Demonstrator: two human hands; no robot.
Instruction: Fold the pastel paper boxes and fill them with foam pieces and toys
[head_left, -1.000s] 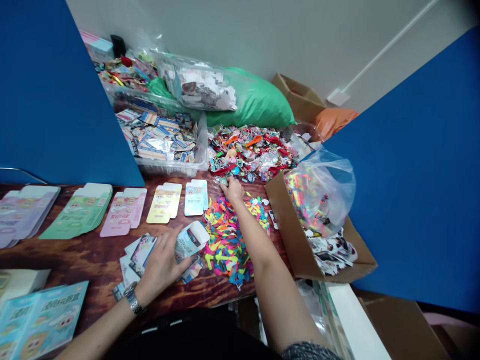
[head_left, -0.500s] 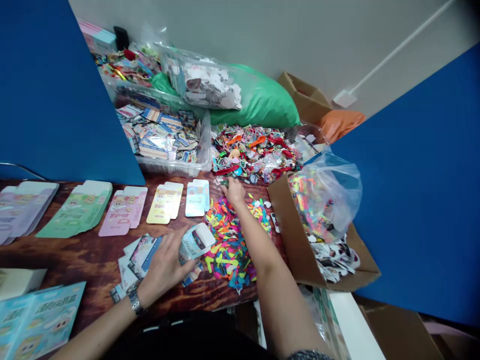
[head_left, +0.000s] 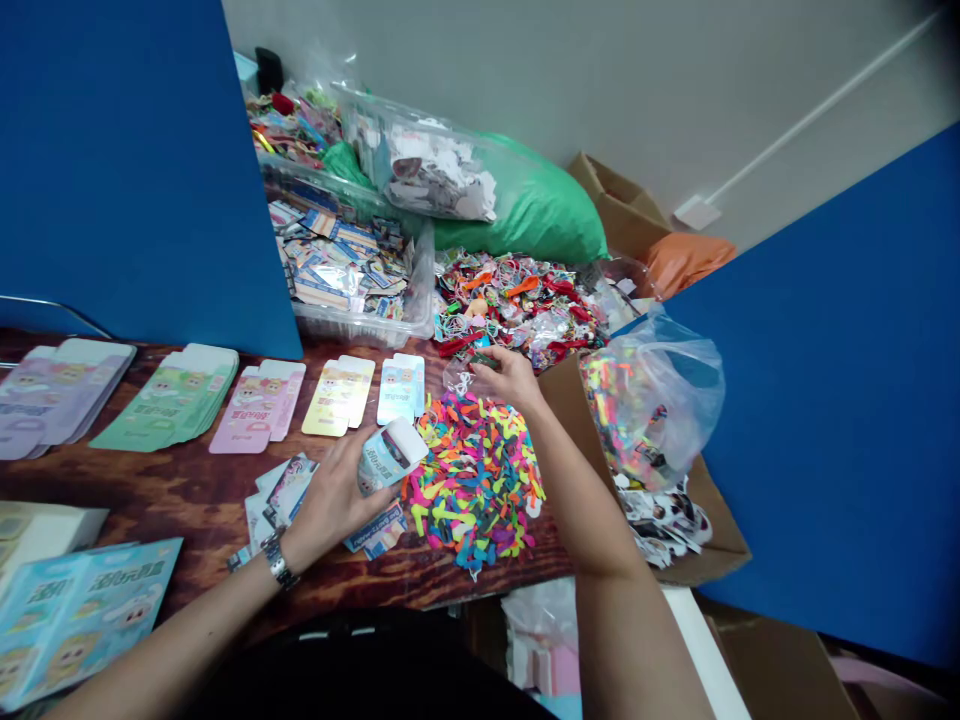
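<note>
The left hand (head_left: 334, 497) is clenched around a small white and pale blue carton (head_left: 391, 456), folded into a box, its fingers wrapped along one side. The watch (head_left: 276, 560) sits on that wrist. Print on the carton is too small and blurred to read. Loose printed cards (head_left: 289, 490) lie just under this hand, on the dark wood counter (head_left: 187, 500).

The right hand (head_left: 511, 380) reaches past a heap of bright cut pieces (head_left: 472, 490), its fingers pinched on a small item (head_left: 480, 360) that is too hidden to name. It is near a mixed pile of colourful trinkets (head_left: 517, 310).

Along the counter's back edge lie flat cartons: purple (head_left: 60, 395), green (head_left: 169, 400), pink (head_left: 259, 405), yellow (head_left: 339, 395) and pale blue (head_left: 400, 390). Each shows a cartoon face, but the labels are unreadable. Bare wood shows between that row and the left hand. Blue printed sheets (head_left: 82, 620) lie near the counter's left front corner. To the right, a cardboard box (head_left: 570, 400) meets the counter's edge and holds a plastic bag (head_left: 660, 400) of coloured pieces. Behind stands a plastic tub (head_left: 360, 330) of printed cards.
</note>
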